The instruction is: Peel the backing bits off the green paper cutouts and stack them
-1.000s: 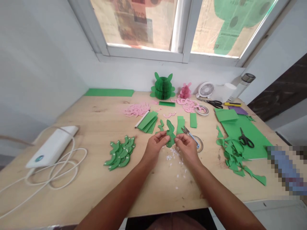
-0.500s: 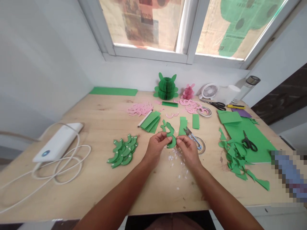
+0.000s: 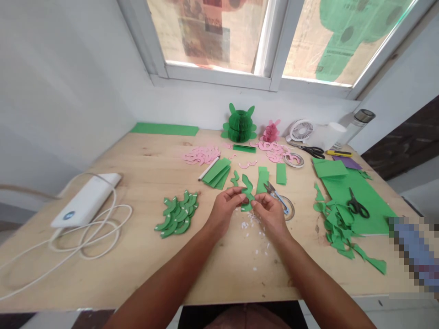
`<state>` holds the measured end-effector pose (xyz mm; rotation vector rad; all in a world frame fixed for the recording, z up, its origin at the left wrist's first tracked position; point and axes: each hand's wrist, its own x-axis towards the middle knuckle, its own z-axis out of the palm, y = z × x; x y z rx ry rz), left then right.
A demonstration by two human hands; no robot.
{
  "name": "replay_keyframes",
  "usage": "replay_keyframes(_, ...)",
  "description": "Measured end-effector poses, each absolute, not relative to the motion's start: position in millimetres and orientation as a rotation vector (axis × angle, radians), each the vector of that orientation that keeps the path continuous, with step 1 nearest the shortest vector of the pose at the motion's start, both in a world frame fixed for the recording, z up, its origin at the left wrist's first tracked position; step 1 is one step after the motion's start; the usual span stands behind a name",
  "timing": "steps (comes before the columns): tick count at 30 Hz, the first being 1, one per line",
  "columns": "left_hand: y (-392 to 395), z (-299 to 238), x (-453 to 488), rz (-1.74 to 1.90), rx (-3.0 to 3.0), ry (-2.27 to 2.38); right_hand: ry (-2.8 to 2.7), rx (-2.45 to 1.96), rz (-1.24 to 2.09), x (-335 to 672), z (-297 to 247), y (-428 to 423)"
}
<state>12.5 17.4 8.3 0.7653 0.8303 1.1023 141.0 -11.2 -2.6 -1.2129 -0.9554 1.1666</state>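
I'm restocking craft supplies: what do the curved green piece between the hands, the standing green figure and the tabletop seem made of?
Curved green piece: likely paper or thin card, matte; it looks thin, with cut edges.
Standing green figure: probably paper, matte; its body fans into fine pleats.
Tabletop: wood or wood-look board, pale with little shine; grain-like streaks and knot-like marks show.

The left forearm is slanting from the near left toward the middle, and the right forearm is mirroring it from the near right. The left hand and right hand are hovering close together, wrists nearly straight, each thumb pressing against bent fingers in a pinch, knuckles facing outward.
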Motion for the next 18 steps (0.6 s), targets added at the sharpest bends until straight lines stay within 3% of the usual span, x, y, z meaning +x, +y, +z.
replay_keyframes(18,15.9,11.6,11.5,1.000,0.995,0.901,-1.011,-1.215,1.097,144.0,1.0,-10.6)
